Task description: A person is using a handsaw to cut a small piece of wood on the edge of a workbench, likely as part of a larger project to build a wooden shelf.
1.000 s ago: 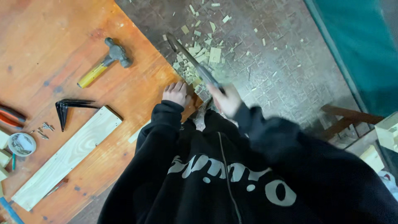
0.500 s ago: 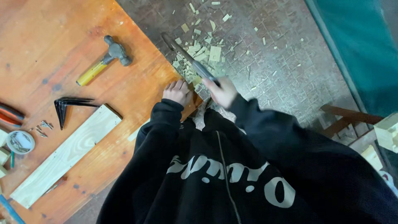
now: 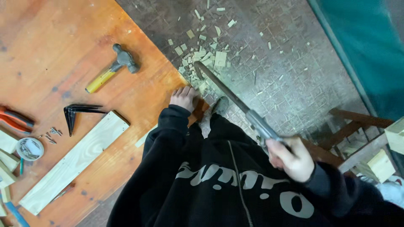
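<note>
My right hand (image 3: pixel 290 159) grips the handle of a long dark hand saw (image 3: pixel 229 93), whose blade runs up-left past the edge of the orange wooden table (image 3: pixel 54 50). At that table edge my left hand (image 3: pixel 183 97) presses down on a small wooden piece (image 3: pixel 198 110), mostly hidden by the hand and my black sleeve. The saw's tip sits above a heap of wood offcuts (image 3: pixel 206 54) on the floor.
On the table lie a hammer with a yellow handle (image 3: pixel 112 67), a black metal square (image 3: pixel 80 114), a pale plank (image 3: pixel 75 162), red-handled pliers (image 3: pixel 16 120), loose nails (image 3: pixel 52 133) and a small round tin (image 3: pixel 29 148). Wooden blocks and a frame (image 3: pixel 374 147) stand at right.
My right hand has pulled the saw back toward my body, down and to the right. The left hand has stayed on the piece at the table edge.
</note>
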